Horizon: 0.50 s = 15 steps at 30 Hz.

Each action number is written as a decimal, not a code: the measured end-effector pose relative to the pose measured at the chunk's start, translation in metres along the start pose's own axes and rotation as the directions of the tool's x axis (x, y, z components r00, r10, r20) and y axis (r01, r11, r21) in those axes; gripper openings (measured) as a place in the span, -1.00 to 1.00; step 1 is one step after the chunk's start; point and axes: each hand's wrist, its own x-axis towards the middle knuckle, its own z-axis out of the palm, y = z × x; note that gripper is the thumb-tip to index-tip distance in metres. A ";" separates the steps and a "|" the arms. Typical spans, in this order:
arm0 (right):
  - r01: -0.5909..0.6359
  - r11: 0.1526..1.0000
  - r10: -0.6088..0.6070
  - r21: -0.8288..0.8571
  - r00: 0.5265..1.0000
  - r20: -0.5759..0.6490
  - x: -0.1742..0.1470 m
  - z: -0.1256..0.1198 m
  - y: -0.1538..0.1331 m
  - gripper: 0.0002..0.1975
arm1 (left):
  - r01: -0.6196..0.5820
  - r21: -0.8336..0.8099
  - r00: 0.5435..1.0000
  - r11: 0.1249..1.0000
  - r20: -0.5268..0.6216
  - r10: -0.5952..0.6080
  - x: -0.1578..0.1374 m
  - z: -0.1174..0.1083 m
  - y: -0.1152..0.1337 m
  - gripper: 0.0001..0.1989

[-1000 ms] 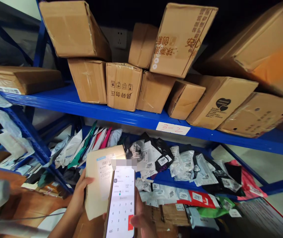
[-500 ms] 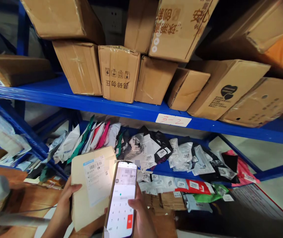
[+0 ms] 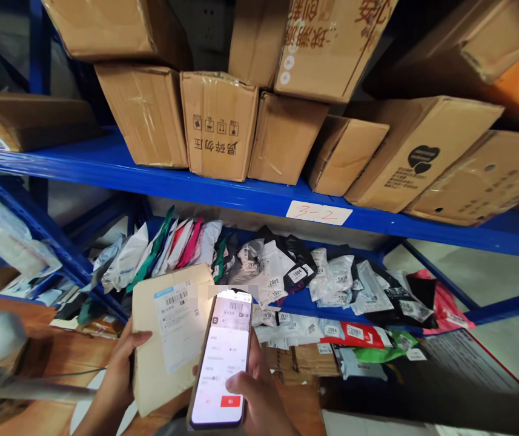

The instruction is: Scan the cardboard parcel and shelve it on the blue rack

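We note the left hand (image 3: 120, 369) clasped on the left edge of a tan parcel (image 3: 168, 339), label facing up. Right hand (image 3: 259, 396) wraps a lit phone (image 3: 221, 358), thumb on its screen, overlapping the parcel's right edge. Both sit low, before the blue shelf (image 3: 223, 194) of cartons and the mailer bags (image 3: 286, 278) beneath it.

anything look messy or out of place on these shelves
Yes. On the blue metal upper shelf, the brown cardboard boxes are stacked crookedly, the top ones tilted, and one carton's printing is upside down. Below, the plastic mailer bags lie in a loose heap. The beige labelled parcel in the left hand looks intact.
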 end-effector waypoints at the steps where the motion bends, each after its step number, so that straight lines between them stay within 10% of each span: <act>1: -0.005 1.000 0.005 -0.010 1.000 -0.004 0.000 0.001 -0.001 -0.03 | -0.005 -0.001 1.000 1.000 0.004 0.005 0.000 0.000 0.000 -0.06; 15: -0.014 0.992 0.001 0.123 0.995 0.102 0.002 -0.008 0.002 -0.21 | 0.007 0.013 1.000 1.000 0.022 -0.007 -0.006 0.003 0.002 -0.01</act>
